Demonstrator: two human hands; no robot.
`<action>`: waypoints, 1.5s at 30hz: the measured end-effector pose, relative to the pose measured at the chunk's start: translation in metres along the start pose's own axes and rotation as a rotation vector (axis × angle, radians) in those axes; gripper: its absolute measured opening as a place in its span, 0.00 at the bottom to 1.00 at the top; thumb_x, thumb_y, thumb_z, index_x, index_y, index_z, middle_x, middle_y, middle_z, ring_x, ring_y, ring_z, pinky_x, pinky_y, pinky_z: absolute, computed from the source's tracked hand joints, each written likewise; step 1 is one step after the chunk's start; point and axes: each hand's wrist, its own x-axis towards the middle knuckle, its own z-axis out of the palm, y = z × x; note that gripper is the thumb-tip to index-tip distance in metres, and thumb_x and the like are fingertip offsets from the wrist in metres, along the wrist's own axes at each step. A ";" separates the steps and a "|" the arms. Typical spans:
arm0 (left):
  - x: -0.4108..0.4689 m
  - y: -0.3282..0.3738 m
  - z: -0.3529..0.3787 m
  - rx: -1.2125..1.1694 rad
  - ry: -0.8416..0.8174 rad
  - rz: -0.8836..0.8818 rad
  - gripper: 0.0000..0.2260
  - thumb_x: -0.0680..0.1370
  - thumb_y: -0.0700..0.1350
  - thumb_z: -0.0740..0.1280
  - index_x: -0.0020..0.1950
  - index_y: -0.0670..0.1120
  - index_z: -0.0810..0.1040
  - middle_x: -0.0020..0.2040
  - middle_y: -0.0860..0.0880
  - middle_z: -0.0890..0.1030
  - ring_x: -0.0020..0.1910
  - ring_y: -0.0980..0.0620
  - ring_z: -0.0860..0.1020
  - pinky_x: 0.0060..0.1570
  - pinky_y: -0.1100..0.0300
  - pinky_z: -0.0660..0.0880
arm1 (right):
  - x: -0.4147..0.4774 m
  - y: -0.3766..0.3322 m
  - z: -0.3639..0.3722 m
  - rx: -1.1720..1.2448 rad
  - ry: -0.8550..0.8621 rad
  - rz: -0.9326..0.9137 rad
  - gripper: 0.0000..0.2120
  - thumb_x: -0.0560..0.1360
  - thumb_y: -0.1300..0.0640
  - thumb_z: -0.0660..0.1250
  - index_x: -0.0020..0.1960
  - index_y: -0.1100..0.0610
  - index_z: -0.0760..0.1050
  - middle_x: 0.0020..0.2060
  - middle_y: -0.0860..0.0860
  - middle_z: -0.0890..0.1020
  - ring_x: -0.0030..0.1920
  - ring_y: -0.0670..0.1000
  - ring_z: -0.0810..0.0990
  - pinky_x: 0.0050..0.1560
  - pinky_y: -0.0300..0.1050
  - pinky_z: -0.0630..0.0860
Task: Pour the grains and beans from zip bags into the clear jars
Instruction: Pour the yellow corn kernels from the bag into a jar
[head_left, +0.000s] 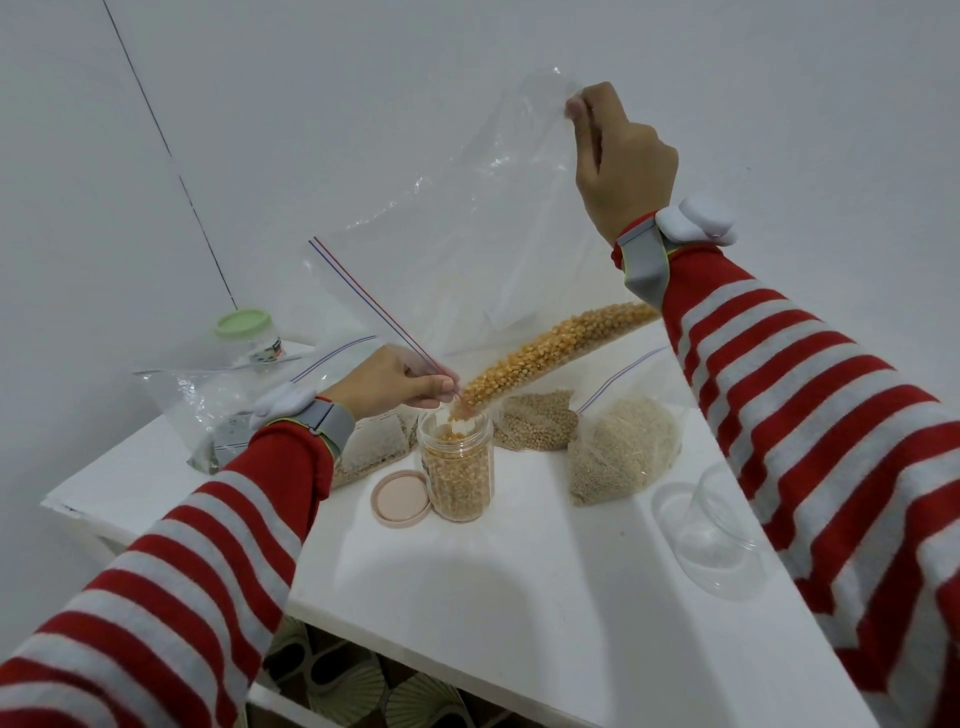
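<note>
A large clear zip bag (467, 218) hangs tilted over the table, with yellow corn kernels (550, 348) running down its lower edge. My right hand (618, 161) pinches its raised bottom corner high up. My left hand (389, 384) pinches the zip mouth just above an open clear jar (457, 467). Kernels fall from the mouth into the jar, which is mostly full of corn. The jar's pink lid (400, 499) lies flat to its left.
Behind the jar lie zip bags of tan beans (535, 426), pale grain (618, 452), whitish grain (374, 452) and a crumpled bag (208, 405). A green-lidded jar (249, 338) stands at the back left. An empty clear jar (717, 530) lies on the white table (519, 597) at right.
</note>
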 end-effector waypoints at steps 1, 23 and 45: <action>0.000 0.000 -0.001 0.002 0.002 0.002 0.08 0.75 0.40 0.72 0.49 0.36 0.84 0.51 0.47 0.85 0.51 0.47 0.84 0.50 0.58 0.81 | 0.000 -0.001 0.001 0.000 0.003 0.000 0.22 0.83 0.45 0.50 0.55 0.58 0.77 0.27 0.51 0.70 0.26 0.56 0.70 0.27 0.47 0.64; 0.001 0.000 -0.002 0.027 0.028 0.016 0.07 0.76 0.40 0.72 0.49 0.37 0.85 0.51 0.48 0.86 0.50 0.49 0.84 0.51 0.58 0.81 | 0.007 -0.008 0.005 0.009 0.001 -0.050 0.22 0.83 0.45 0.50 0.54 0.58 0.78 0.26 0.52 0.71 0.26 0.56 0.71 0.28 0.44 0.60; 0.000 0.001 -0.001 0.029 0.036 0.033 0.08 0.76 0.40 0.72 0.51 0.36 0.84 0.48 0.48 0.86 0.50 0.48 0.84 0.50 0.58 0.81 | 0.012 -0.010 0.012 0.024 0.071 -0.095 0.20 0.83 0.47 0.53 0.51 0.58 0.78 0.25 0.53 0.73 0.24 0.56 0.70 0.26 0.43 0.60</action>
